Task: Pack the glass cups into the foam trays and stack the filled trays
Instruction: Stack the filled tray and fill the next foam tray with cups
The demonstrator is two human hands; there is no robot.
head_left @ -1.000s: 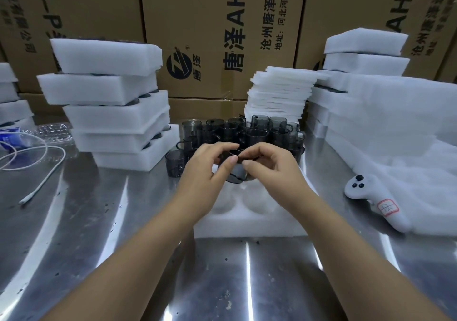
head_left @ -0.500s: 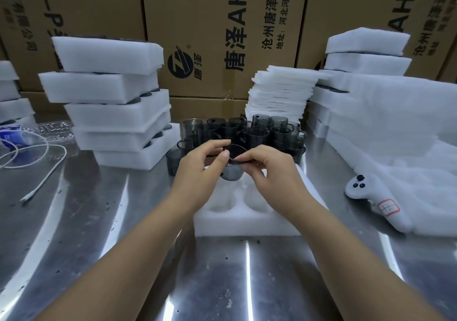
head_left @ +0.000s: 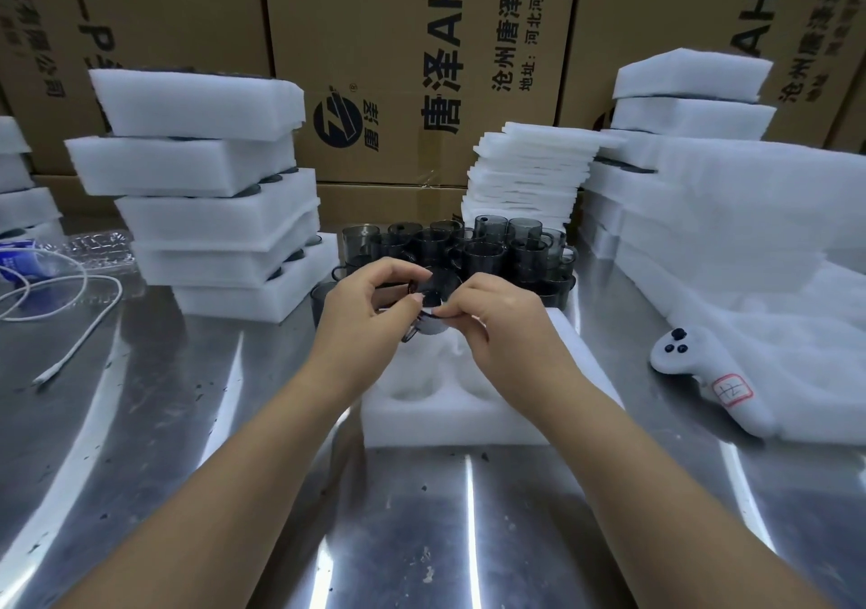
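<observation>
A smoky grey glass cup (head_left: 438, 292) is held tilted on its side, mouth towards me, above the white foam tray (head_left: 468, 421). My left hand (head_left: 363, 318) pinches its left rim with thumb and fingers. Pinching the right side of the cup is my right hand (head_left: 503, 322). The tray lies on the steel table and its visible round pockets hold nothing. Behind the hands stands a cluster of several grey glass cups (head_left: 487, 252) with handles.
A stack of filled foam trays (head_left: 206, 196) rises at the left. Thin foam sheets (head_left: 529, 172) and more foam trays (head_left: 689, 102) stand at the right. A white controller (head_left: 703, 374) lies right of the tray, a white cable (head_left: 70, 318) at far left. Cardboard boxes (head_left: 421, 60) form the back wall.
Both hands have lifted the cup slightly and turned it, so its mouth now faces me more. The tray and the cup cluster have not moved.
</observation>
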